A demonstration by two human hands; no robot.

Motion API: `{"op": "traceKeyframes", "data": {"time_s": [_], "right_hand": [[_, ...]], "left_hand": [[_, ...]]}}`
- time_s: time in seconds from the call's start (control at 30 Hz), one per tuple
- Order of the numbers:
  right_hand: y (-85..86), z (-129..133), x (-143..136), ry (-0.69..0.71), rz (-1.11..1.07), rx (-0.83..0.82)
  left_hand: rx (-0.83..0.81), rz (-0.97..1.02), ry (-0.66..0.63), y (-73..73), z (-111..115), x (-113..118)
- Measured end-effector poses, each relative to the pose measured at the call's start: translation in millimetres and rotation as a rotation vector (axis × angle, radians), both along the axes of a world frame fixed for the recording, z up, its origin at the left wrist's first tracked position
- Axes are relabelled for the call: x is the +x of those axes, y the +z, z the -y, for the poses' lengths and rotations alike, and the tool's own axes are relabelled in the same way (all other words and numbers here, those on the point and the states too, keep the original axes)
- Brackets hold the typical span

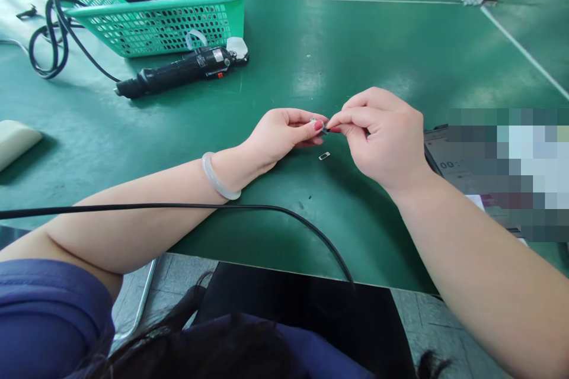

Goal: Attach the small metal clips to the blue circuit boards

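Observation:
Above the green table [284,231], my two hands meet near the middle of the view. My left hand [284,133], with a pale bangle [216,177] at its wrist, pinches a small shiny part [313,122] between thumb and fingers. Against that part, the thumb and forefinger of my right hand [384,136] are closed on a tiny dark piece [326,129]. Both are too small and too covered by fingers to name. Just below the fingertips, a small flat metal plate with a slot [324,156] lies on the table.
A green plastic basket [240,18] stands at the back left, a black electric screwdriver [178,71] in front of it. A black cable [267,207] crosses above my left forearm. At the right lies a device with a screen [448,160], partly blurred out. A cream block [15,142] sits far left.

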State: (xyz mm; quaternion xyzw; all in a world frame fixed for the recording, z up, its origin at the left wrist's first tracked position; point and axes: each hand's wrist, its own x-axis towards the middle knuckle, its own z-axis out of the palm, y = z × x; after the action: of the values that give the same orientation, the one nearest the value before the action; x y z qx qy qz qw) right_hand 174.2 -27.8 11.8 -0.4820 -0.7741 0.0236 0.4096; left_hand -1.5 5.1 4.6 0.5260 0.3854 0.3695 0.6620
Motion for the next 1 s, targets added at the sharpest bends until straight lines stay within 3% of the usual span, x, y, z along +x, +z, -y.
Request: {"op": "traceKeyframes", "data": {"time_s": [0.17,0.5,0.7,0.87,1.0], "right_hand": [[5.4,7,-4,-0.054,0.013,-0.134],[0.9,-5,7,-0.115,-0.223,-0.323],[1.9,-9,13,-0.061,0.104,-0.583],[-4.6,-8,10,0.082,0.231,-0.528],[-3.7,-8,13,0.061,0.246,-0.500]], "left_hand": [[-0.006,0.042,0.021,-1.2,-1,0],[-0.046,0.089,0.034,-3.3,-3,0],[-0.044,0.066,0.070,-7.2,-6,-1],[-0.041,0.060,0.068,-7.8,-6,-1],[-0.037,0.056,0.063,-8.0,-6,-1]]}}
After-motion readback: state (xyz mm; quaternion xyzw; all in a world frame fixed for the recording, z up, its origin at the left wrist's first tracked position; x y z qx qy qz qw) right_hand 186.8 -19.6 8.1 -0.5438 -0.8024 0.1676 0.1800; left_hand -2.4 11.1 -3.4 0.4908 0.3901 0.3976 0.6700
